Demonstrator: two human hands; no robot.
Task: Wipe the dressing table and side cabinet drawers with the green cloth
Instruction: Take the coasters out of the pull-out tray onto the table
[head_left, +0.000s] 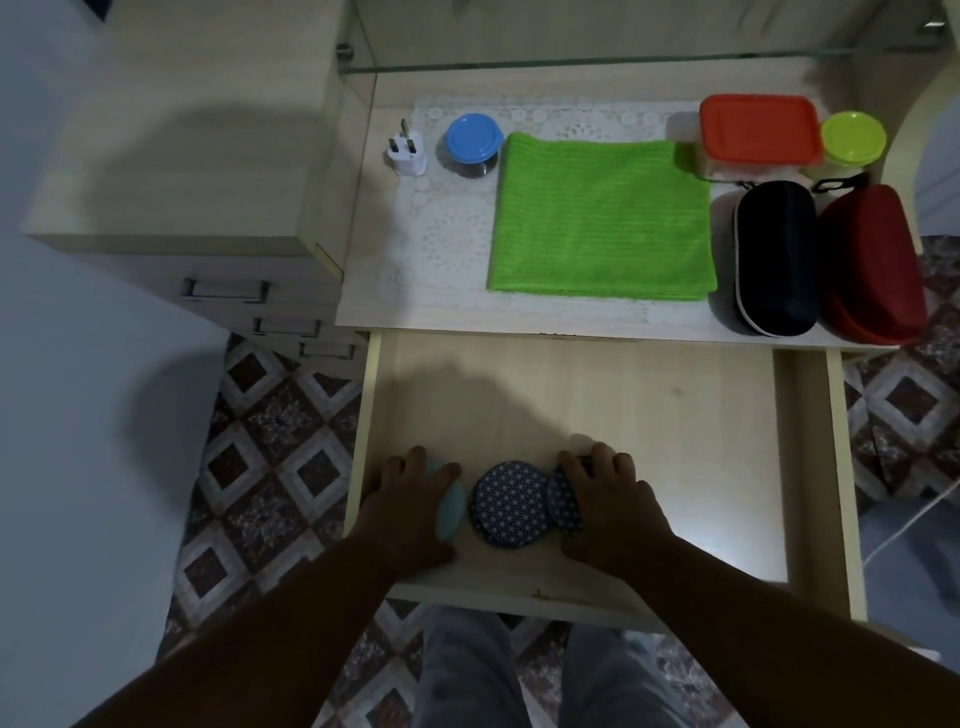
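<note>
The green cloth (602, 221) lies folded flat on the dressing table top (374, 306), on a white lace mat. Below it the table's wide drawer (649, 405) is pulled out. Near its front edge sit three round items in a row. My left hand (410, 509) is closed over a pale teal round case (451, 506). A dark blue patterned round pouch (510, 501) rests untouched between my hands. My right hand (610, 506) grips a second dark blue patterned pouch (563, 501), which is partly hidden under the fingers.
On the table top stand a white plug adapter (406, 151), a blue-lidded jar (474, 143), an orange-lidded box (758, 130), a lime-lidded tub (853, 137), a black case (776, 257) and a red case (872, 262). The side cabinet with handled drawers (226, 291) stands left. A glass shelf (597, 63) hangs above.
</note>
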